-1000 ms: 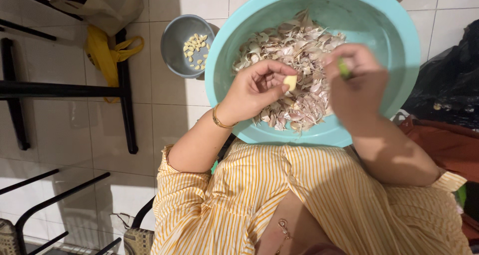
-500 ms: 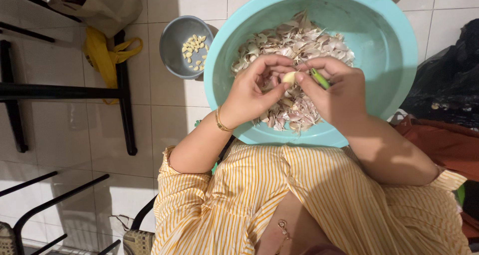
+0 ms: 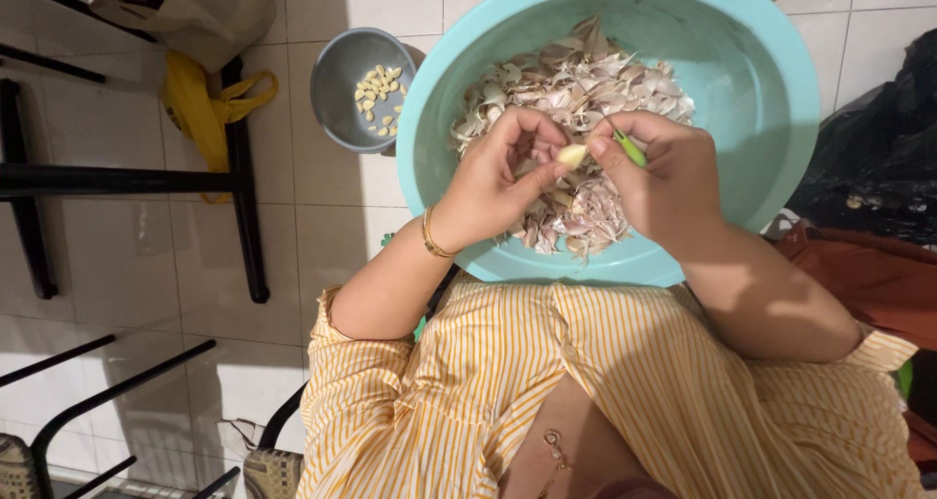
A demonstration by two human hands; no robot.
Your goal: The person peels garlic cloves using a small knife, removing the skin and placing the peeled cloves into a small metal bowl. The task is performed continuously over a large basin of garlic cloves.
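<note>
Over the large round turquoise plastic basin [image 3: 781, 118], which is sitting on the pale tiled floor [image 3: 322, 235], the two hands are meeting close together. The left hand [image 3: 498, 182], with a thin gold bangle [image 3: 430, 235] on its wrist, is pinching a small pale yellow garlic clove [image 3: 571, 154] between thumb and fingertips, so its grip is narrow and closed on the clove. The right hand [image 3: 669, 177] is closed around a small knife with a light green handle [image 3: 630, 148], and the tip of this tool is touching the clove or lying just beside it; the blade itself is too small to see well. One second ago the hands were apart, the clove in the left one and the green tool in the right one held away; now they are coming together at the clove, which I judge to mean that the peeling of this clove is in progress. Below the hands, a heap of dry whitish-pink garlic skins [image 3: 586, 79] is filling the middle of the basin. To the left of the basin, touching or nearly touching its rim, a small grey metal bowl [image 3: 337, 94] is holding a few peeled pale cloves [image 3: 379, 97]. A yellow bag [image 3: 200, 108] is lying near the black metal furniture legs [image 3: 244, 196].
</note>
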